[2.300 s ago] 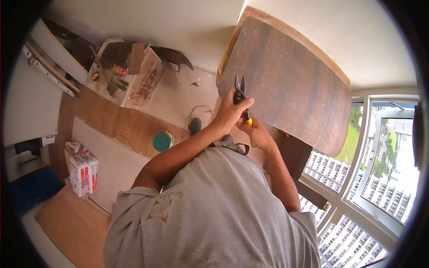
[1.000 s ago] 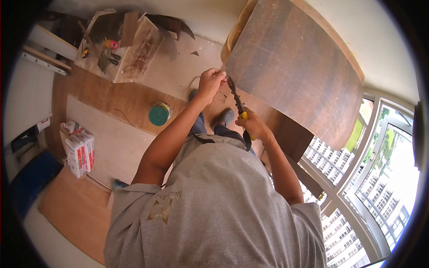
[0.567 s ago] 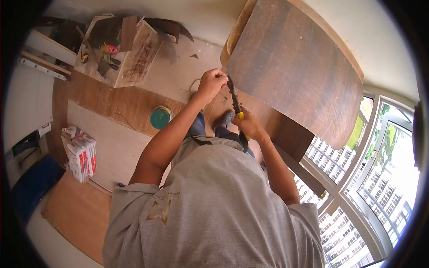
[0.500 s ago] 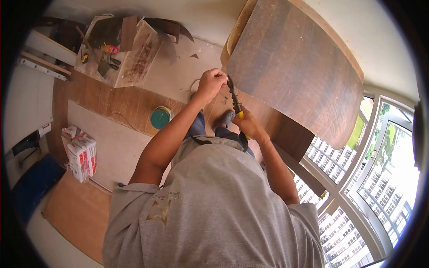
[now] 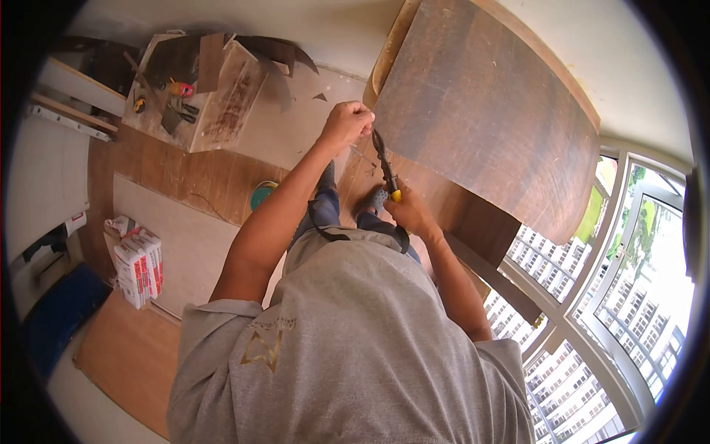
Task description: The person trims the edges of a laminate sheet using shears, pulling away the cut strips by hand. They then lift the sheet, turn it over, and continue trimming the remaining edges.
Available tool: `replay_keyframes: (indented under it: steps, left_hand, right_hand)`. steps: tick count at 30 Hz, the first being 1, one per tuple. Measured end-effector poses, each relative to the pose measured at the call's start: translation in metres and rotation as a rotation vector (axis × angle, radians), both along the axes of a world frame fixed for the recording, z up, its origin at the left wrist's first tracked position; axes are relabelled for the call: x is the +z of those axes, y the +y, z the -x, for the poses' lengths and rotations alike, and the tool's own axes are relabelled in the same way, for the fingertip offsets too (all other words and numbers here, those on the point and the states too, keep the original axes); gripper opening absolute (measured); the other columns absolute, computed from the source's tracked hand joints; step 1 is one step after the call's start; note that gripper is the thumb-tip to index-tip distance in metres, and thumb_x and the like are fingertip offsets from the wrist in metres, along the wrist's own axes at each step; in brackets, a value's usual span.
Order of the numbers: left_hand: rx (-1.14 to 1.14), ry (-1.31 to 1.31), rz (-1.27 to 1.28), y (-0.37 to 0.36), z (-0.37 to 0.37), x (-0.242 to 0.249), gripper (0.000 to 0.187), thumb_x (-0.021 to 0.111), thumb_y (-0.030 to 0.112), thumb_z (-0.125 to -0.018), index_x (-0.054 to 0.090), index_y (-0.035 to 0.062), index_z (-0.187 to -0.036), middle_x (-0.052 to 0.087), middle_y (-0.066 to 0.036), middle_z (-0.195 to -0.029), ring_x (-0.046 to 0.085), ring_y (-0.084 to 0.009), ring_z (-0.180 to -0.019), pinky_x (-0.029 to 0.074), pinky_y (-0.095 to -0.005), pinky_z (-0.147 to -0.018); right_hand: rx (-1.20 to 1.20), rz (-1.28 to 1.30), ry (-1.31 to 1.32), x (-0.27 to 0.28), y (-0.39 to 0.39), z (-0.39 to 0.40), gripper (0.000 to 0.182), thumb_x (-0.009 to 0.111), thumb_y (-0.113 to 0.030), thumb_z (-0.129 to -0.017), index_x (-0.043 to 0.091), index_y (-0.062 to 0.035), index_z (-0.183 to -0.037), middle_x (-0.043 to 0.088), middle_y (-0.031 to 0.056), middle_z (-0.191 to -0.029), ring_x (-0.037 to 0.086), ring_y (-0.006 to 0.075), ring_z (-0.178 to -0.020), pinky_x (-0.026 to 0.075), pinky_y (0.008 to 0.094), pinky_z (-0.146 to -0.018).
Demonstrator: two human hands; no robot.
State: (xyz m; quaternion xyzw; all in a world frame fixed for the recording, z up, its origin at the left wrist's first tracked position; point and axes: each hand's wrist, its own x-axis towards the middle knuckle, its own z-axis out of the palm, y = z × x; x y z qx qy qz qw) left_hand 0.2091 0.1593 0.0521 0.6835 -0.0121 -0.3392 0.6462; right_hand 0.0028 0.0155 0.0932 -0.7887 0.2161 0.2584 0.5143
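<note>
My right hand (image 5: pixel 412 210) is wrapped round the yellow handle of a dark long-bladed cutting tool (image 5: pixel 384 157), whose blades point up and away from me. My left hand (image 5: pixel 347 124) is closed in a pinch near the tool's tip, beside the edge of a large brown wood sheet (image 5: pixel 488 111). What its fingertips hold is too small to make out. The wood sheet stands at the upper right and its lower part curves towards the window.
A worn wooden box (image 5: pixel 229 100) bearing tools and gloves stands at the upper left. A green-lidded tub (image 5: pixel 262 194) is left of my legs. White-and-red packs (image 5: pixel 137 263) lie at the left, above a wooden board (image 5: pixel 129 355). Windows (image 5: pixel 636 251) are at the right.
My left hand has moved slightly up and left, away from the tool's tip. The forearm now covers part of the green-lidded tub. My right hand has shifted only slightly with the tool.
</note>
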Motion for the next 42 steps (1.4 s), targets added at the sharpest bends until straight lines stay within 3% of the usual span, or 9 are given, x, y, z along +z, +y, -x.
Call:
replay_keyframes:
  steps: [1, 3, 10, 12, 18, 24, 34, 42]
  left_hand:
    - [0.001, -0.002, 0.000, 0.000, 0.001, 0.001, 0.016, 0.068, 0.014, -0.093, 0.067, -0.0010, -0.088, 0.066, -0.005, -0.074, 0.062, -0.0109, -0.062, 0.052, -0.0256, -0.059]
    - [0.018, 0.058, 0.001, 0.000, 0.003, 0.004, 0.016, 0.067, 0.014, -0.094, 0.067, -0.0011, -0.089, 0.066, -0.006, -0.075, 0.062, -0.0112, -0.062, 0.053, -0.0259, -0.060]
    - [0.014, 0.113, 0.047, 0.005, 0.012, 0.005, 0.017, 0.066, 0.015, -0.093, 0.065, 0.0001, -0.084, 0.066, -0.006, -0.074, 0.065, -0.0124, -0.065, 0.055, -0.0278, -0.060]
    - [0.009, 0.105, 0.023, 0.006, 0.016, 0.007, 0.017, 0.065, 0.015, -0.093, 0.065, 0.0002, -0.084, 0.066, -0.006, -0.074, 0.065, -0.0126, -0.065, 0.055, -0.0276, -0.059]
    - [-0.010, 0.112, -0.024, 0.008, 0.024, 0.002, 0.016, 0.066, 0.016, -0.094, 0.066, -0.0005, -0.090, 0.067, -0.007, -0.078, 0.066, -0.0139, -0.064, 0.056, -0.0270, -0.061]
    - [0.045, 0.125, -0.020, 0.007, 0.034, 0.006, 0.015, 0.066, 0.015, -0.093, 0.066, -0.0003, -0.090, 0.066, -0.006, -0.077, 0.065, -0.0132, -0.064, 0.056, -0.0271, -0.061]
    - [-0.034, 0.130, -0.013, 0.009, 0.027, 0.002, 0.013, 0.067, 0.013, -0.092, 0.066, 0.0008, -0.087, 0.065, -0.005, -0.073, 0.063, -0.0118, -0.062, 0.054, -0.0261, -0.060]
    - [-0.026, 0.140, 0.004, 0.009, 0.028, 0.003, 0.014, 0.067, 0.013, -0.092, 0.066, 0.0005, -0.086, 0.066, -0.006, -0.074, 0.064, -0.0127, -0.062, 0.054, -0.0265, -0.060]
  right_hand:
    - [0.001, 0.000, -0.002, 0.000, 0.001, 0.000, 0.036, 0.063, -0.017, -0.087, 0.059, -0.0040, -0.121, 0.064, 0.0140, -0.088, 0.066, 0.0224, -0.079, 0.052, 0.0380, -0.071]
    - [-0.013, -0.035, 0.046, 0.002, 0.001, 0.000, 0.041, 0.063, -0.013, -0.084, 0.057, -0.0022, -0.123, 0.067, 0.0278, -0.107, 0.064, 0.0431, -0.106, 0.049, 0.0442, -0.091]
    - [-0.029, -0.012, 0.062, -0.002, 0.005, 0.011, 0.040, 0.063, -0.012, -0.083, 0.057, -0.0029, -0.122, 0.066, 0.0277, -0.104, 0.064, 0.0442, -0.102, 0.049, 0.0458, -0.087]
    - [-0.038, -0.080, -0.047, -0.012, 0.004, 0.018, 0.040, 0.064, -0.014, -0.084, 0.056, -0.0025, -0.121, 0.067, 0.0255, -0.099, 0.066, 0.0408, -0.095, 0.050, 0.0449, -0.084]
    - [-0.071, -0.226, 0.054, -0.013, 0.005, 0.022, 0.041, 0.065, -0.017, -0.086, 0.056, -0.0008, -0.122, 0.066, 0.0193, -0.097, 0.065, 0.0305, -0.089, 0.051, 0.0397, -0.080]
    - [-0.012, -0.140, -0.012, -0.013, 0.004, 0.015, 0.044, 0.066, -0.020, -0.086, 0.057, -0.0022, -0.125, 0.065, 0.0139, -0.097, 0.063, 0.0257, -0.089, 0.051, 0.0380, -0.082]
    - [-0.165, -0.299, -0.017, -0.029, 0.023, 0.031, 0.049, 0.065, -0.015, -0.085, 0.055, -0.0030, -0.131, 0.065, 0.0152, -0.101, 0.064, 0.0266, -0.090, 0.051, 0.0383, -0.082]
    - [-0.123, -0.150, -0.047, -0.037, 0.021, 0.036, 0.035, 0.064, -0.015, -0.087, 0.052, -0.0033, -0.119, 0.063, 0.0205, -0.092, 0.065, 0.0327, -0.086, 0.051, 0.0435, -0.077]
